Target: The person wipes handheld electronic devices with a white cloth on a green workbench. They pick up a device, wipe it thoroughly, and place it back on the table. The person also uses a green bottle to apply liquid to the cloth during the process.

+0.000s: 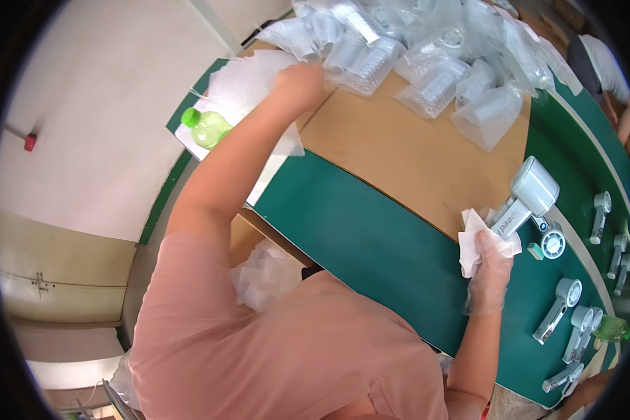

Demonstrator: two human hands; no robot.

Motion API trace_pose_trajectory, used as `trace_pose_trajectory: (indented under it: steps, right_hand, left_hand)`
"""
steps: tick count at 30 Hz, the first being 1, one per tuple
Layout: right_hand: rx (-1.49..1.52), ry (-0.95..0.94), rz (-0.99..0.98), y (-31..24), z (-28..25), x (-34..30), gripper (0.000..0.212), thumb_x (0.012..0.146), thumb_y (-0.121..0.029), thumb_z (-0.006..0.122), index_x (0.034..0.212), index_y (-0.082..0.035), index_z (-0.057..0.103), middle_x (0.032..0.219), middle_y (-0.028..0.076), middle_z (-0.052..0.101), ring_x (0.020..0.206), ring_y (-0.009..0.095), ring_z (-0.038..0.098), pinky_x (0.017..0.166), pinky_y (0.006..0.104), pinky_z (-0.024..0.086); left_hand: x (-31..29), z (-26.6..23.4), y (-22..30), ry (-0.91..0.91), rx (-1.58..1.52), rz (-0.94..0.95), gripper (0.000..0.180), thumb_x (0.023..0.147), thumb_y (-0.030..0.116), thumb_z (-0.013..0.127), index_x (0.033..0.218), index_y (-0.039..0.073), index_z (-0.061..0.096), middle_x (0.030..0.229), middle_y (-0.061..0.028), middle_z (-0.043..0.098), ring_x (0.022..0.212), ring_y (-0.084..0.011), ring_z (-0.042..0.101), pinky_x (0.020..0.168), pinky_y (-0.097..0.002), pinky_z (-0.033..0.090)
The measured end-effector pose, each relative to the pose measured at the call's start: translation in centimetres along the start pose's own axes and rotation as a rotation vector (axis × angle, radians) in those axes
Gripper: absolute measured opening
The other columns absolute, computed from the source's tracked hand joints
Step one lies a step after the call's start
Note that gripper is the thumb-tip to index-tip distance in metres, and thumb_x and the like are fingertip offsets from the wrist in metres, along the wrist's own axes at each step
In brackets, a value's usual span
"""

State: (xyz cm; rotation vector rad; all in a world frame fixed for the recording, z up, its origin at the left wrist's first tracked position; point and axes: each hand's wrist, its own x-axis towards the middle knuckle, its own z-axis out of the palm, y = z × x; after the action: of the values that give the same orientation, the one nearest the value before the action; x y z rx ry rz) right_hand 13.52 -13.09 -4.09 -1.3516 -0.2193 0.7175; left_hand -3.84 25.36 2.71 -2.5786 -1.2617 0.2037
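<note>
My right hand (493, 262), in a thin clear glove, is closed around the handle of a white handheld fan (535, 187). A crumpled white cloth (472, 245) is pressed between that hand and the fan, whose round head points up and away. Over at the far left, my left hand (301, 85) reaches to the edge of a stack of bubble wrap bags (241, 82). Its back faces me and its fingers are hidden, so any grip there cannot be made out.
Bagged items in bubble wrap (434, 84) pile up on brown cardboard (413, 161) at the back. A green-capped bottle (206, 129) lies by the bag stack. More handheld fans (558, 308) lie along the green table (357, 224) at right. Another person (602, 70) is at far right.
</note>
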Motion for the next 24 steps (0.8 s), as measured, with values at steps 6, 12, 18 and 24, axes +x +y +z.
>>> trace_pose_trajectory:
  steps: [6, 12, 18, 24]
  right_hand:
    - [0.05, -0.062, -0.003, -1.1, -0.4, 0.4, 0.055, 0.082, -0.01, 0.063, 0.131, 0.001, 0.041, 0.113, 0.012, 0.057, 0.095, 0.02, 0.061, 0.078, 0.0313, 0.052]
    - [0.055, -0.028, -0.085, -1.6, -1.2, -0.1, 0.063, 0.079, -0.019, 0.067, 0.133, -0.001, 0.039, 0.115, 0.012, 0.058, 0.095, 0.019, 0.062, 0.08, 0.0303, 0.052]
    - [0.085, -0.057, -0.142, -2.3, -1.4, -0.4, 0.065, 0.079, -0.017, 0.069, 0.135, -0.001, 0.039, 0.114, 0.011, 0.059, 0.098, 0.019, 0.061, 0.082, 0.0315, 0.051]
    - [0.114, -0.004, -0.205, -2.7, -1.7, 0.0, 0.066, 0.08, -0.009, 0.07, 0.137, -0.002, 0.037, 0.114, 0.013, 0.06, 0.095, 0.018, 0.062, 0.079, 0.031, 0.053]
  left_hand:
    - [5.0, 4.1, -2.8, -0.085, 0.157, -0.133, 0.018, 0.084, 0.014, 0.058, 0.097, 0.008, 0.069, 0.106, -0.0154, 0.068, 0.104, -0.0289, 0.064, 0.082, -0.0396, 0.053]
    - [2.4, -6.9, 0.6, 0.285, -0.091, 0.049, 0.01, 0.085, 0.015, 0.061, 0.087, 0.006, 0.064, 0.079, -0.0093, 0.067, 0.076, -0.0213, 0.063, 0.064, -0.0368, 0.048]
    - [-4.3, -1.5, 13.7, 0.196, -0.98, 0.627, 0.008, 0.087, 0.008, 0.062, 0.085, 0.003, 0.057, 0.069, -0.0011, 0.052, 0.067, -0.0104, 0.048, 0.06, -0.0274, 0.042]
    - [-5.8, 1.8, 18.5, 0.041, -0.879, 0.553, 0.012, 0.084, 0.012, 0.064, 0.089, 0.002, 0.061, 0.07, -0.004, 0.056, 0.067, -0.0138, 0.054, 0.061, -0.0303, 0.045]
